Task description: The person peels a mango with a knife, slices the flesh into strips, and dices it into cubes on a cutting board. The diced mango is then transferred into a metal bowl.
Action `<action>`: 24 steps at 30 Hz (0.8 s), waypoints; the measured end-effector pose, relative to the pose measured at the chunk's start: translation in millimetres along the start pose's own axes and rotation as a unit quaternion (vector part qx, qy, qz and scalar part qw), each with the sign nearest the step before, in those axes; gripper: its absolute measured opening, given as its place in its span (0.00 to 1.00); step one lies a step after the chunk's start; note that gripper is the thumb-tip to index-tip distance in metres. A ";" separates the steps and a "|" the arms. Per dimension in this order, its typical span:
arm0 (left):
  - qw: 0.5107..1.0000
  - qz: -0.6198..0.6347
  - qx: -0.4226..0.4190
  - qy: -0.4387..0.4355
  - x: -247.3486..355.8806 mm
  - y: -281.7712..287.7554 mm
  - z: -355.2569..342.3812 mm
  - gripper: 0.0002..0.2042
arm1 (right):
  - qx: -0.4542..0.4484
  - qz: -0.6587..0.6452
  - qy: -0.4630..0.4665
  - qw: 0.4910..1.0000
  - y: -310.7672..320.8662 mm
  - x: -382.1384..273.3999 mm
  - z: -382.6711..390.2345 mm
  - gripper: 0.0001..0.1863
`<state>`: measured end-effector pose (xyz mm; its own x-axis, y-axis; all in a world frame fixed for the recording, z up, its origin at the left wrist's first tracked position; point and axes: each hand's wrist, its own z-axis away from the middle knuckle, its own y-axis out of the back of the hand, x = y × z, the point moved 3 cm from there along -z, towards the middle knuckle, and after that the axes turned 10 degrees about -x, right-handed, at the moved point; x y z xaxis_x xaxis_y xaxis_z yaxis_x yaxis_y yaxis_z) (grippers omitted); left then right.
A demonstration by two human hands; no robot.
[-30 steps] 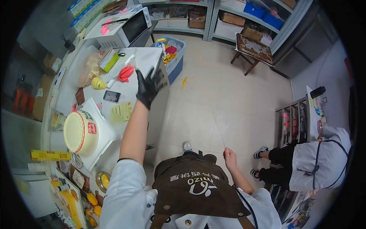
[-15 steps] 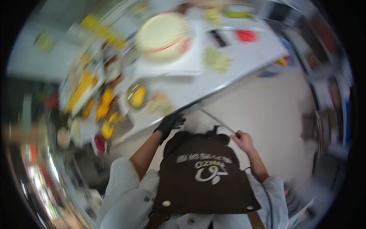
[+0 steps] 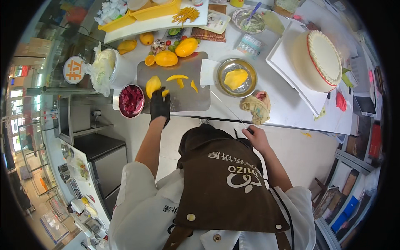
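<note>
My gloved left hand [image 3: 160, 106] reaches onto the metal board [image 3: 189, 100], fingers apart at a peeled mango piece [image 3: 152, 83] and a smaller piece [image 3: 165, 92]. My bare right hand [image 3: 256, 135] grips a long thin knife [image 3: 228, 107], its tip by the board's right edge. Mango strips [image 3: 177, 77] lie on the board; whole mangoes [image 3: 166, 59] and a cut half [image 3: 149, 60] sit at its back. A red-rimmed bowl of red cubes [image 3: 127, 98] is left of my hand. A steel bowl [image 3: 225, 87] holding peeled mango stands right of the board, beside a cloth [image 3: 250, 110].
A cream cake [image 3: 312, 58] stands on a white board at the right. Yellow trays [image 3: 150, 10] are at the back, a bag-lined bucket [image 3: 102, 71] at the left. A steel cabinet [image 3: 106, 171] is at the lower left, shelves [image 3: 354, 183] at the lower right.
My view has swung left from the cake and floor to the cutting board. My gloved left hand has moved onto the board by the mango pieces; my right hand still holds the knife.
</note>
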<state>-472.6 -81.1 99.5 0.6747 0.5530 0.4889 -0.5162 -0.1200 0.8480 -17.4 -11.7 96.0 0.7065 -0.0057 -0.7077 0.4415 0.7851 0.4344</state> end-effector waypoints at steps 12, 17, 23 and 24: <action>0.953 -0.055 -0.164 -0.248 2.2 -30.7 -103.6 0.26 | 0.007 -0.049 -0.095 0.994 -62.0 -62.9 -25.3 0.27; 0.955 0.003 -0.164 -0.246 2.2 -34.3 -84.5 0.23 | 0.025 -0.042 -0.075 0.996 -77.8 -63.3 -41.2 0.27; 0.987 0.005 -0.144 -0.071 -2.4 -27.8 -68.1 0.20 | 0.017 -0.055 -0.088 0.994 -81.4 -70.2 -50.4 0.30; 0.988 0.006 -0.146 -0.054 -1.3 -28.4 -67.9 0.20 | 0.016 -0.058 -0.091 0.994 -80.9 -70.5 -50.3 0.30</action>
<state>-494.6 -22.4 61.0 0.7114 0.4606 0.5308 -0.6441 0.1252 0.7546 -130.8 -43.7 82.7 0.7367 -0.2099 -0.6428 0.5418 0.7521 0.3753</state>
